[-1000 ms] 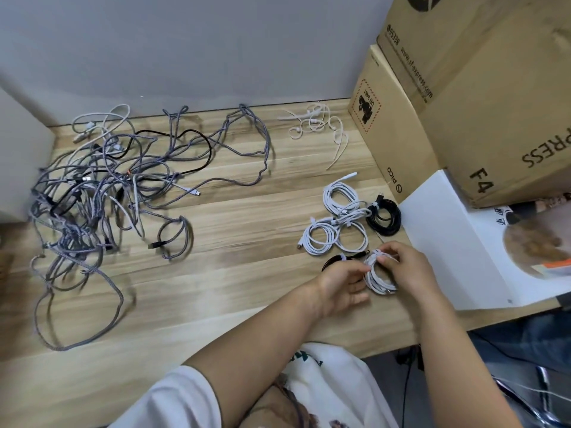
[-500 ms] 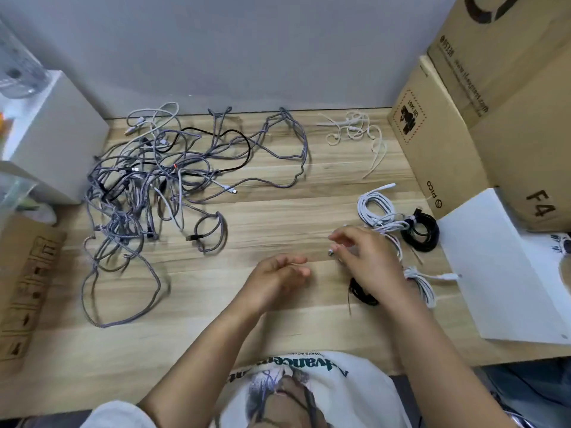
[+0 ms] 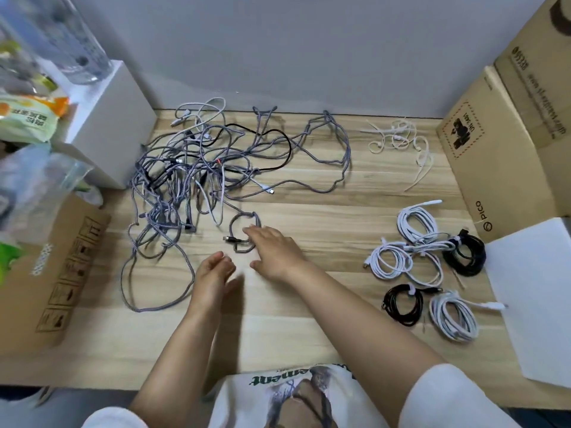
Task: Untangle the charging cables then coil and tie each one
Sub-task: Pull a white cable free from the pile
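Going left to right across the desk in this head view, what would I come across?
Flat cardboard → cable tangle → left hand → right hand → coiled cables → white sheet.

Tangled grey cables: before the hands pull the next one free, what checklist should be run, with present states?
1. Both hands free: ok, left hand and right hand hold nothing.
2. Loose end within reach: ok, dark plug lies beside the right fingers.
3. Cable free of the tangled pile: cannot tell.
4. Ties available: ok, white ties lie by the wall.
5. Finished coils out of the way: ok.
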A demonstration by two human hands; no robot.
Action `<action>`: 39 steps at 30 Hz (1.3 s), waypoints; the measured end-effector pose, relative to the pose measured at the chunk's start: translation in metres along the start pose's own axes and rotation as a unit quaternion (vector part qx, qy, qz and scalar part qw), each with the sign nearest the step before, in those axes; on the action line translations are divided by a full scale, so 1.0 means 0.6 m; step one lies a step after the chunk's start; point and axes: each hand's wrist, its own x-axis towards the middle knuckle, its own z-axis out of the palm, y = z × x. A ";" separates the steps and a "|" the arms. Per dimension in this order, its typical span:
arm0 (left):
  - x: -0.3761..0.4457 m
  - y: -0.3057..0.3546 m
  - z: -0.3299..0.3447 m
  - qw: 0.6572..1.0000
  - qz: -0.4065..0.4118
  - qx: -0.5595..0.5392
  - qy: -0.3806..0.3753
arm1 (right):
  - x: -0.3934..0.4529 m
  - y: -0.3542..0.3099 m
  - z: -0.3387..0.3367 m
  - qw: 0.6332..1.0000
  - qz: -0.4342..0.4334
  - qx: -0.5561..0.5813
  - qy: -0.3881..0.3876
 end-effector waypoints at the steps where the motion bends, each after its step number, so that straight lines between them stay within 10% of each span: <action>1: 0.003 0.000 0.000 1.000 0.012 0.020 -0.003 | 0.003 0.003 0.003 1.000 -0.002 -0.006 -0.004; 3: 0.013 0.000 0.000 0.985 0.109 0.136 0.000 | 0.008 0.006 0.003 1.000 -0.011 0.002 0.008; 7: 0.030 0.006 0.019 0.847 0.317 0.426 -0.034 | 0.025 0.005 -0.023 1.000 -0.001 0.024 0.010; 14: 0.118 0.007 0.054 0.733 0.264 0.626 -0.032 | 0.054 0.023 -0.091 0.998 0.009 0.022 -0.062; 17: 0.126 -0.021 0.052 0.686 0.305 0.660 0.022 | 0.071 0.022 -0.133 0.996 0.013 0.048 0.078; 20: 0.129 -0.027 0.056 0.683 0.324 0.653 0.047 | 0.111 0.024 -0.155 0.980 0.021 0.075 0.181; 26: 0.131 -0.029 0.057 0.675 0.339 0.653 0.058 | 0.173 0.042 -0.104 0.996 0.081 -0.043 -0.008; 30: 0.136 -0.028 0.056 0.663 0.338 0.666 0.054 | 0.178 0.048 -0.084 0.989 0.109 -0.013 0.099; 34: 0.130 -0.026 0.054 0.678 0.327 0.656 0.050 | 0.146 0.050 -0.098 0.906 0.195 0.265 0.268; 39: 0.124 -0.015 0.044 0.793 0.373 0.480 0.036 | 0.081 0.047 -0.133 0.790 0.126 0.460 0.386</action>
